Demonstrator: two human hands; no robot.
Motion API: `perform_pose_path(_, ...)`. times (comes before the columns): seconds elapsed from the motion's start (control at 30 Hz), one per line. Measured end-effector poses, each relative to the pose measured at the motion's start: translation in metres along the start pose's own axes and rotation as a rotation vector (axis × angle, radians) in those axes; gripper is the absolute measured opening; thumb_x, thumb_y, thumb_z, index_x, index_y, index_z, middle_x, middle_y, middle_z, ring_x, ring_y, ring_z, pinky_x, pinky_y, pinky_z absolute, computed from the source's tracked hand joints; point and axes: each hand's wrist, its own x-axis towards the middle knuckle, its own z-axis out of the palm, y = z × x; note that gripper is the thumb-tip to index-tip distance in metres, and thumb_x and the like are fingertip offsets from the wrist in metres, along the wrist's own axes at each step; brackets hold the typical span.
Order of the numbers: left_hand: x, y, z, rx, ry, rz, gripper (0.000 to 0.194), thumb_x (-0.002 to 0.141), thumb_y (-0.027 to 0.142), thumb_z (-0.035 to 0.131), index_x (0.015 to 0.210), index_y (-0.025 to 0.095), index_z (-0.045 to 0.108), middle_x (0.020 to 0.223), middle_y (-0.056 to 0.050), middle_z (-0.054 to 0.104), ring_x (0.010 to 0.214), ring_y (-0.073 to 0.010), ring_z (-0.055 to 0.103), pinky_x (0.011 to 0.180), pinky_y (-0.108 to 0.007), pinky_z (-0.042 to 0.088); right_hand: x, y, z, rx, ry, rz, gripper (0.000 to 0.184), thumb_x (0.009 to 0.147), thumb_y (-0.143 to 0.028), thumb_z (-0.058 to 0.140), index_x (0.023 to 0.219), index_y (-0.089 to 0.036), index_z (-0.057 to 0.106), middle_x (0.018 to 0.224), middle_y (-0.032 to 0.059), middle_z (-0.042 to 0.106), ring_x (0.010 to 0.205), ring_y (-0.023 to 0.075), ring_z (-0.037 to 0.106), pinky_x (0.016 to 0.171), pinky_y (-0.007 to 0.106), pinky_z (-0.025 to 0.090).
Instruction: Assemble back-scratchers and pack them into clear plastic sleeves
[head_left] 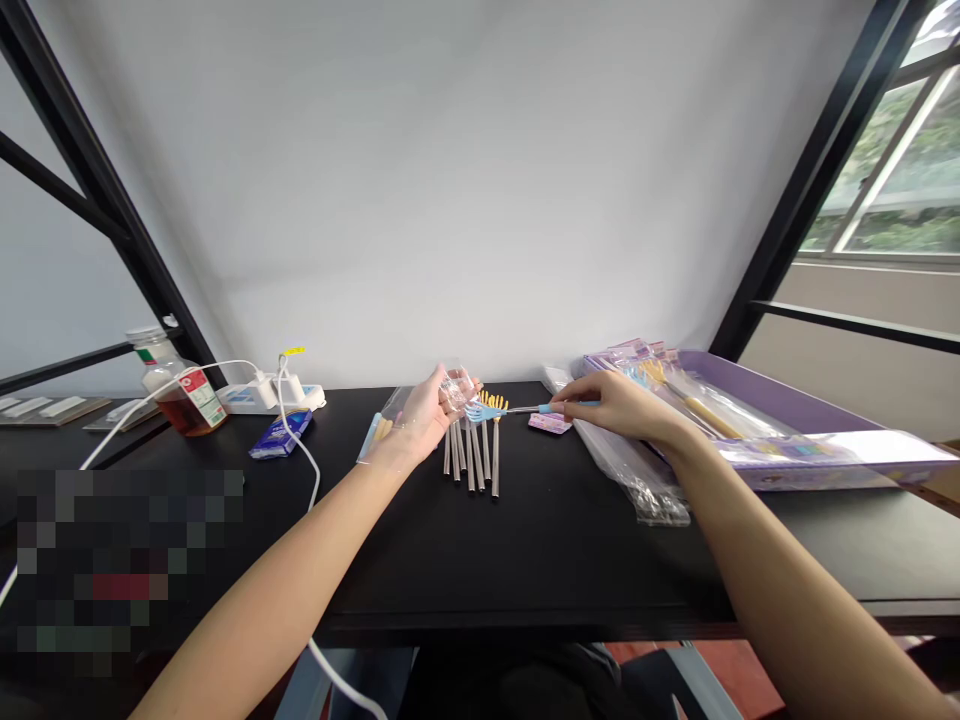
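In my right hand is a back scratcher with a metal rod and a blue claw head, gripped by its blue handle. Its claw points left, at the fingers of my left hand. That hand is closed on a clear plastic bag, whose film trails over the palm and wrist. Under and beside the claw lies a row of several back scratchers with yellow heads and bare metal rods. A small pink-purple card lies below the right hand.
A purple box holding bagged scratchers stands at the right, with clear plastic bags beside it. On the left are a bottle of brown liquid, a power strip, a blue packet and a white cable.
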Motion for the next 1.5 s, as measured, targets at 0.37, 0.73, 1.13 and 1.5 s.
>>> perform_pose_path(0.37,-0.003,-0.001,-0.002,0.024,0.017,-0.055,0.038,0.106,0.038,0.041,0.108,0.013,0.069,0.1,-0.017,0.076,0.092,-0.0217,0.075,0.084,-0.034,0.06,0.003,0.005,0.006,0.024,0.087,-0.029,0.024,0.086,-0.045,0.067,0.091,-0.027,0.082,0.093,0.0031,0.081,0.087,0.0277,0.074,0.083,0.04,0.053)
perform_pose_path(0.73,-0.011,-0.017,0.01,0.057,-0.074,-0.035,0.011,0.095,0.025,0.066,0.092,0.015,0.064,0.092,-0.009,0.074,0.092,-0.0195,0.075,0.093,-0.034,0.058,0.004,0.001,0.013,0.141,0.1,0.019,0.037,0.085,-0.057,0.067,0.091,-0.021,0.074,0.073,0.0035,0.073,0.068,0.0206,0.066,0.065,0.033,0.046)
perform_pose_path(1.13,-0.023,-0.027,0.014,0.237,-0.3,0.043,0.021,0.083,0.026,0.08,0.102,0.018,0.074,0.111,-0.008,0.072,0.112,-0.0218,0.067,0.104,-0.041,0.052,0.004,-0.018,0.028,0.528,0.109,-0.009,0.045,0.079,-0.056,0.076,0.1,-0.019,0.061,0.087,0.0034,0.063,0.06,0.0124,0.056,0.053,0.028,0.041)
perform_pose_path(1.5,-0.018,-0.017,0.012,0.219,-0.151,0.219,0.031,0.076,0.034,0.085,0.102,0.019,0.075,0.096,-0.004,0.074,0.086,-0.0159,0.069,0.085,-0.033,0.055,0.002,-0.012,0.019,0.361,0.132,-0.079,0.038,0.085,-0.051,0.07,0.103,-0.018,0.069,0.091,0.0084,0.07,0.077,0.0208,0.063,0.069,0.035,0.051)
